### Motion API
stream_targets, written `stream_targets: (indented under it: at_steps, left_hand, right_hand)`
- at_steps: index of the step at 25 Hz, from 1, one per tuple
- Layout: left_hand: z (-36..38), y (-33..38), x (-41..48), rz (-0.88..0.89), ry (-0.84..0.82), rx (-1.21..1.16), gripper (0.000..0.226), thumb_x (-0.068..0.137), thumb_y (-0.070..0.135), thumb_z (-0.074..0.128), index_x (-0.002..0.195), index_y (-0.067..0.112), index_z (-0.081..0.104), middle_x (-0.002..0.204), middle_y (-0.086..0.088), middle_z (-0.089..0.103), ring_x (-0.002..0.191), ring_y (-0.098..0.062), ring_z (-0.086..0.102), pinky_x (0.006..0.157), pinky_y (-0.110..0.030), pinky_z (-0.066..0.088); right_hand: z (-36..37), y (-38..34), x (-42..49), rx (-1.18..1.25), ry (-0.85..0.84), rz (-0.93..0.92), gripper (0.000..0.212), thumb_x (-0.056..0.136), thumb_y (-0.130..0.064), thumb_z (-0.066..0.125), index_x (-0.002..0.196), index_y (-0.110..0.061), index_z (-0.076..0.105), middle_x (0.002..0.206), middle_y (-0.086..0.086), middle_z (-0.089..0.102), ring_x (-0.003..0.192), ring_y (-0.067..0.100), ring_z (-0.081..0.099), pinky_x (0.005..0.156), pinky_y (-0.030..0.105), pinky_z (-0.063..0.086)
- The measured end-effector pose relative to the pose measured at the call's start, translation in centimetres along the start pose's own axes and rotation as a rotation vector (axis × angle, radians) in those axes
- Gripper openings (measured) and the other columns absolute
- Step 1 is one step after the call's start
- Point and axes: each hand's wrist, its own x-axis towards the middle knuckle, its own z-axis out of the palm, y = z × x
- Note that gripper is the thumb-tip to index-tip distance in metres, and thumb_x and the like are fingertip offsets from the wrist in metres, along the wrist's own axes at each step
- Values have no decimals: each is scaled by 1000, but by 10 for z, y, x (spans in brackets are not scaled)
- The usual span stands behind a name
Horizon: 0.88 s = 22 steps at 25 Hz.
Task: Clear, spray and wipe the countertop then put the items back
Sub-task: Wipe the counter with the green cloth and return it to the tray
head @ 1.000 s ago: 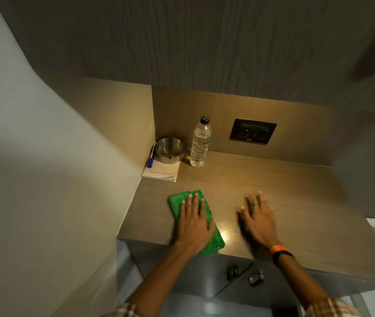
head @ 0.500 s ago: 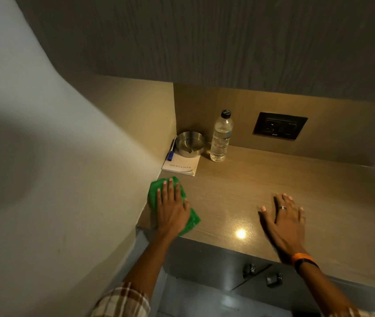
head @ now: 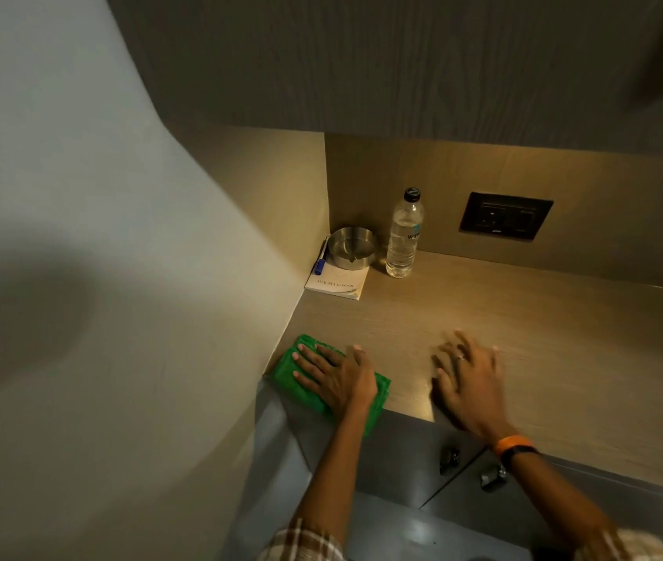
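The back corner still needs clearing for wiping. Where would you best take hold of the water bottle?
Grip the water bottle around its mid body, coming from the right front. It stands upright, with the ashtray close on its left and the wall right behind.

We note a dark socket plate (head: pixel 505 216) set flush in the tan back panel (head: pixel 604 204), well right of the corner. Above it hangs an overhead cabinet (head: pixel 402 62) with grey wood-grain front, its lower edge shading the panel. A plain pale wall (head: pixel 79 196) runs down the left side (a broad soft shadow lies across it). Below the front edge we see grey cupboard doors (head: pixel 394 451), two of them meeting at a seam, each bearing a small dark knob (head: pixel 449 460) close beside that seam.
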Motion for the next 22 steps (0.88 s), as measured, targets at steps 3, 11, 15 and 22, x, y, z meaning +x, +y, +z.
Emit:
stream_targets:
  at_steps: [3, 11, 15, 22]
  left_hand:
    - [-23, 1, 13, 21, -13, -187, 73, 102, 51, 28, 157, 10, 4, 166, -17, -4, 153, -34, -11, 124, -51, -5]
    - [-65, -42, 110, 646, 14, 174, 53, 106, 39, 26, 151, 12, 31, 163, -10, 25, 153, -24, 11, 123, -46, 15]
    - [-51, -56, 118, 765, 49, 220, 52, 105, 39, 30, 146, 9, 39, 157, -13, 36, 150, -28, 23, 122, -46, 20]
    - [12, -23, 67, 972, 101, 397, 62, 102, 53, 21, 153, 17, 26, 165, -7, 16, 154, -22, 6, 126, -52, 6]
  right_hand:
    - [24, -89, -13, 201, -19, -365, 34, 87, -26, 63, 120, -20, 67, 133, 6, 60, 123, 24, 49, 103, 57, 46]
    - [76, -163, 8, -192, -382, -531, 62, 101, -43, 45, 158, -31, 22, 169, 10, 13, 157, 32, 7, 127, 55, 3]
    - [57, -100, -7, -200, -400, -673, 61, 100, -41, 35, 157, -43, 15, 170, -1, 9, 157, 26, 8, 128, 51, 6]
    - [-38, 60, -72, -172, -444, -497, 72, 91, -24, 45, 153, -50, 22, 168, -15, 9, 157, 11, 2, 128, 44, 4]
